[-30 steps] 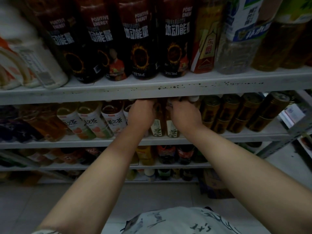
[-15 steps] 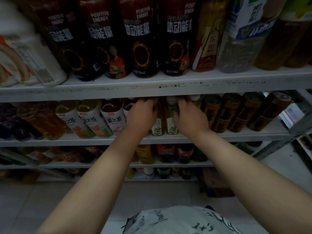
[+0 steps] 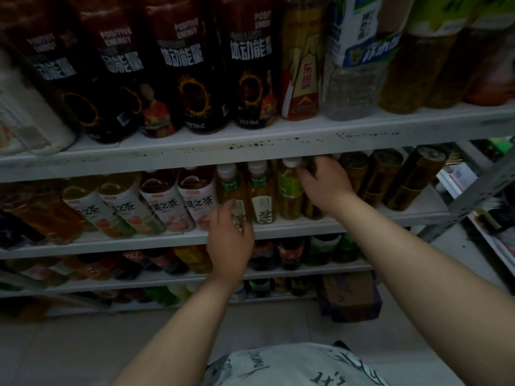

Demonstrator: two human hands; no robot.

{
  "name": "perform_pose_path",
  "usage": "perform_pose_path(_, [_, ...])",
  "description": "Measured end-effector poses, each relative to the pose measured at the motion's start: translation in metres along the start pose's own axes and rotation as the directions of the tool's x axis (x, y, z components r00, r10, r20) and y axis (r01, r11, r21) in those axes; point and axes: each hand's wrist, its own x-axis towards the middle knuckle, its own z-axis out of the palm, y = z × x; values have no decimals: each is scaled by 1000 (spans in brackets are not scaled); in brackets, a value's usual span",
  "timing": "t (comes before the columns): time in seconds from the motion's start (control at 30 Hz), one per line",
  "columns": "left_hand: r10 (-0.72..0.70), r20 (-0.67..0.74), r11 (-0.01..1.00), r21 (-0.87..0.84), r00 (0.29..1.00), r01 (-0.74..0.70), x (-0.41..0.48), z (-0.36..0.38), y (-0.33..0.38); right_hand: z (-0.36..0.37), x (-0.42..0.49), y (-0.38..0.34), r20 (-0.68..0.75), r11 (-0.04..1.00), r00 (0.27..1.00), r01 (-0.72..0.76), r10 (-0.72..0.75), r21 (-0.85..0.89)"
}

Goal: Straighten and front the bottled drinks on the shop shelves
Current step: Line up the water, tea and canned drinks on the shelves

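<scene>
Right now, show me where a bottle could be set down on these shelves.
Bare shelf shows right of the gold cans on the middle shelf, and a narrow strip before the black energy bottles. Crowded: the tea bottles between left hand and right hand.

Dropped the left hand (image 3: 230,243) from cap height to the shelf (image 3: 306,227) lip, fingertips at the lower label of the leftmost tea bottle (image 3: 230,188); grip unclear. Shifted the right hand (image 3: 324,185) rightward onto the amber bottle (image 3: 312,210) beside the cans (image 3: 387,176). Exposed the middle tea bottle (image 3: 261,196) and green-labelled bottle (image 3: 289,188) fully.
</scene>
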Motion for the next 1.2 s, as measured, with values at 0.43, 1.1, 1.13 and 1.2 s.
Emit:
perform_pose_path(0.43, [-445, 436, 834, -115, 782, 539, 4, 21, -30, 22, 8, -14, -159, 973, 987, 2, 36, 229])
perform_pose_path(1.1, [-167, 520, 933, -190, 838, 304, -39, 78, 50, -25, -92, 168, -279, 899, 857, -390, 434, 200])
perform_pose_path(1.13, [-176, 532, 923, -203, 828, 328, -42, 85, 58, -28, -92, 178, -269, 891, 852, -405, 449, 203])
perform_pose_path(1.2, [-203, 542, 906, -213, 816, 366, -45, 100, 69, -33, -91, 191, -239, 880, 851, -424, 468, 214])
